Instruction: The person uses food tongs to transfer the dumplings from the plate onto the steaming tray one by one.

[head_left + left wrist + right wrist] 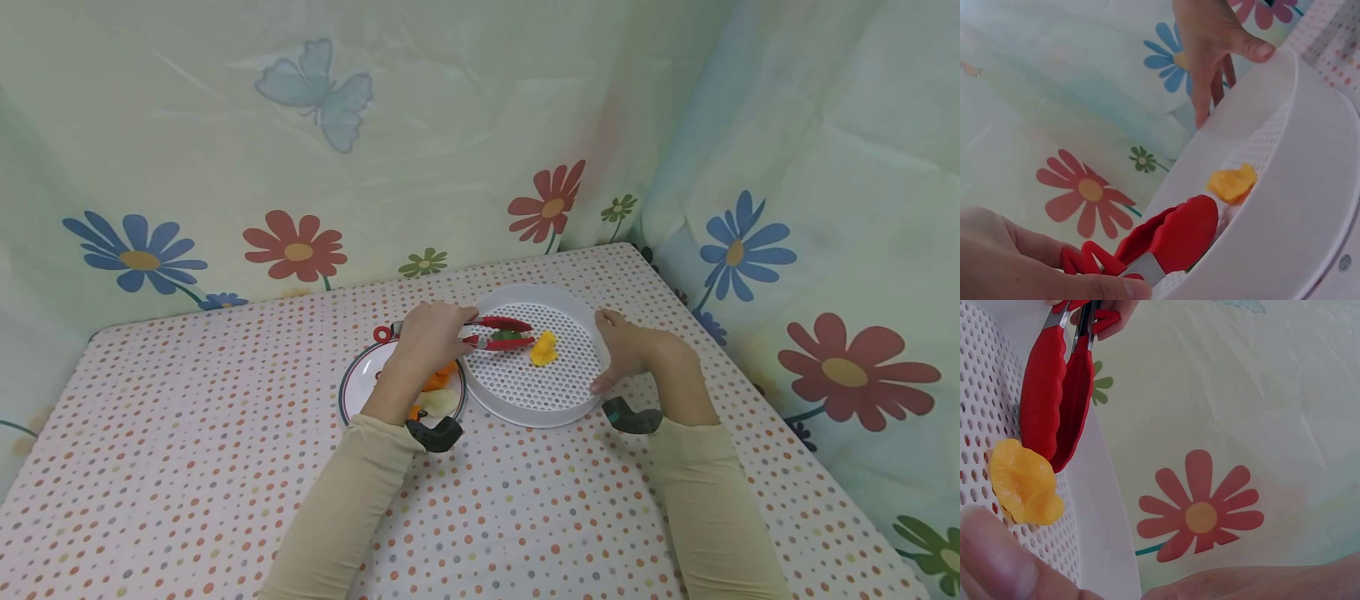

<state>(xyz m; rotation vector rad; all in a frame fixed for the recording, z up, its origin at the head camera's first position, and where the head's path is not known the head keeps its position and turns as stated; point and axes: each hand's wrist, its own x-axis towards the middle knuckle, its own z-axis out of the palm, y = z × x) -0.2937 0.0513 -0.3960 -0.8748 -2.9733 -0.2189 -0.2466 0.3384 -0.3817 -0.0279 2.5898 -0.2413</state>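
Observation:
My left hand [431, 333] grips tongs with red scalloped tips [506, 322], held across the left side of a round white basket [525, 414] with a perforated base. Between the tong tips in the head view shows a green piece [507, 335], its kind unclear. Beside the tips, on the perforated base, lies a lumpy yellow piece [1025, 484]. At the basket's right side my right hand [633, 346] touches the rim, thumb and fingers spread wide along it. A plate [360, 367] with a dark rim sits under my left wrist, carrying orange and pale pieces [438, 403], partly hidden.
A dotted cloth [225, 433] covers the table. Behind and to the right hang flowered curtains [420, 150], close to the table's edges. The plate stands right against the basket's left side. Dark wrist devices [435, 435] sit on both wrists.

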